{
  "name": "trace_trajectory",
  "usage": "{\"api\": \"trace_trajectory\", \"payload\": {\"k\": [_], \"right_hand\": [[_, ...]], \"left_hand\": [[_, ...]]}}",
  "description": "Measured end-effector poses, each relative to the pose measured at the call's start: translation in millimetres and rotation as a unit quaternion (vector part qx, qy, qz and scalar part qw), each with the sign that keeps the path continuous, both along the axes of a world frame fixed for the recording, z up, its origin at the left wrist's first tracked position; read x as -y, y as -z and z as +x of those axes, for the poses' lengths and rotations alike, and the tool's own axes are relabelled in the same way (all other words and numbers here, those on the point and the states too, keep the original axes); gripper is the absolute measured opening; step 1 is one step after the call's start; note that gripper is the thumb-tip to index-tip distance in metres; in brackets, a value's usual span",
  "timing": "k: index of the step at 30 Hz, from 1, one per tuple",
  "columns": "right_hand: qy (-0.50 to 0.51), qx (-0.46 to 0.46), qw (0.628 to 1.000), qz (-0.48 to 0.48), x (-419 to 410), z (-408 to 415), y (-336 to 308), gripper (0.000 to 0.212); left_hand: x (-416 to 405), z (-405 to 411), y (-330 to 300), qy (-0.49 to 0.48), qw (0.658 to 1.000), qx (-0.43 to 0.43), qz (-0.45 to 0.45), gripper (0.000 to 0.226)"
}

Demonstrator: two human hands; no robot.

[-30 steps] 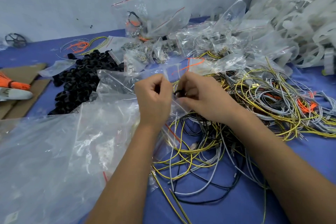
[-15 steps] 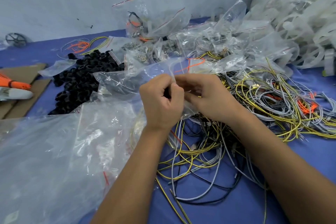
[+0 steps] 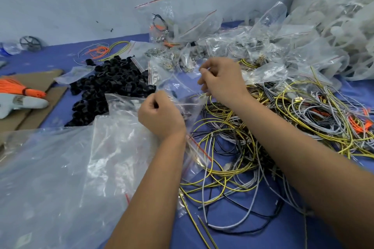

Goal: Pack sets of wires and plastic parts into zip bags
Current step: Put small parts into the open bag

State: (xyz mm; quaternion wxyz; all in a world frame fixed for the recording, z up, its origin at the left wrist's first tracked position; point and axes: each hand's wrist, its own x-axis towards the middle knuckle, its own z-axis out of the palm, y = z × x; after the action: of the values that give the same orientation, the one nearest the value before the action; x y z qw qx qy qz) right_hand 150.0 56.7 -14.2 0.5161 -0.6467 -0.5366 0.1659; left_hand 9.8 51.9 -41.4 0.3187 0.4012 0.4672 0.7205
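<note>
A small clear zip bag is stretched between my hands above the blue table. My left hand pinches its near end, fingers curled. My right hand pinches its far end, a little higher and further back. What lies inside the bag is hard to make out. A tangle of yellow, grey and black wires spreads under and to the right of my right forearm. A heap of black plastic parts lies to the left of my hands.
A large clear plastic sheet covers the near left. Filled zip bags pile up at the back by the wall. An orange wire bundle and cardboard lie far left. White plastic parts in bags fill the back right.
My hands, close together a second ago, have moved apart: the right one went up and away, the left stayed near, and the bag now spans between them.
</note>
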Motion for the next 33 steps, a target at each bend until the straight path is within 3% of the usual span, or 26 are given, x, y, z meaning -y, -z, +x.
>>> {"api": "trace_trajectory", "payload": {"k": [3,5,7,12,14,17,19,21,23,28,33], "right_hand": [[-0.012,0.241,0.968,-0.061,-47,-7,2,0.017],[-0.066,0.405,0.906,-0.104,-68,-13,4,0.025],[-0.127,0.51,0.843,-0.112,-84,-19,8,0.032],[-0.211,0.525,0.802,-0.193,-105,-26,17,0.07],[-0.195,0.528,0.805,-0.188,-102,-26,16,0.065],[-0.149,0.416,0.887,-0.134,-91,-17,6,0.044],[-0.071,0.217,0.97,-0.089,-78,-7,0,0.036],[0.01,-0.012,0.999,-0.038,-55,4,-8,0.029],[0.058,-0.146,0.988,0.009,-26,18,-16,0.025],[0.063,-0.307,0.946,0.089,49,40,-24,0.039],[-0.048,-0.486,0.851,0.194,90,37,-13,0.044]], "left_hand": [[-6,-8,0,-0.045,0.998,0.044,-0.017,0.043],[-8,-11,0,-0.055,0.997,0.046,-0.021,0.043],[-9,-11,1,-0.057,0.997,0.052,-0.024,0.041],[-9,-11,1,-0.046,0.998,0.046,-0.019,0.041],[-8,-11,3,-0.039,0.999,0.036,-0.015,0.04],[-8,-7,3,-0.004,1.0,0.019,0.005,0.041],[-5,-2,3,0.036,0.999,-0.007,0.026,0.044],[-1,1,2,0.091,0.995,-0.029,0.042,0.043],[4,4,3,0.144,0.988,-0.044,0.047,0.041],[14,11,2,0.272,0.955,-0.097,0.07,0.038],[20,18,2,0.28,0.93,-0.231,0.06,0.042]]}}
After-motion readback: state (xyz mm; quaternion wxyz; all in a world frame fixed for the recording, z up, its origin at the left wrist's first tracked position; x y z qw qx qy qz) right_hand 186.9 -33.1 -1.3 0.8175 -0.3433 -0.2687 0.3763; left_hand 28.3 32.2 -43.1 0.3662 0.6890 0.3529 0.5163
